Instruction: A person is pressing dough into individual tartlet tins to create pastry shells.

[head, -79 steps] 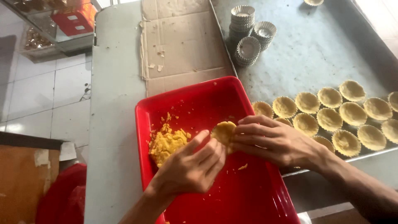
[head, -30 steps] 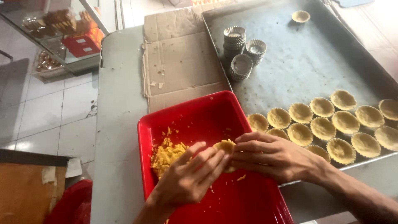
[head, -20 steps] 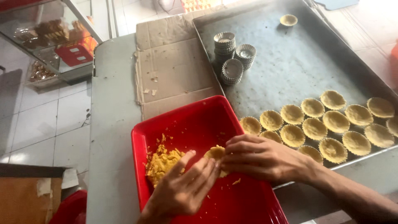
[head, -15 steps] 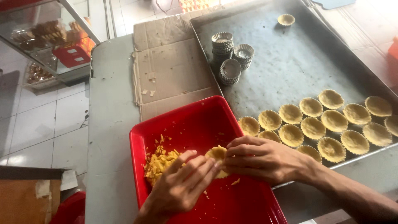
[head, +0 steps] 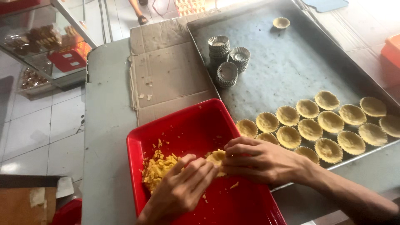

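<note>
A red plastic tray (head: 196, 125) sits at the table's near edge with a heap of crumbly yellow dough (head: 156, 168) in its left part. Over the tray, my left hand (head: 181, 189) and my right hand (head: 260, 160) meet around a small dough-lined tart mould (head: 216, 157). Both hands' fingers press on it, and most of it is hidden between them. Several dough-lined tart shells (head: 329, 123) stand in rows on the big metal baking sheet (head: 291, 62) just right of my right hand.
Stacks of empty fluted metal moulds (head: 227, 60) stand on the sheet's far left, with one lone filled shell (head: 281, 22) at the back. Flattened cardboard (head: 166, 71) lies behind the tray. A glass display case (head: 41, 41) stands on the left; a person's foot (head: 142, 18) shows at the top.
The camera view has shifted so the tray sits lower. My hands stay together on the tart mould, the left fingers curling closer over it.
</note>
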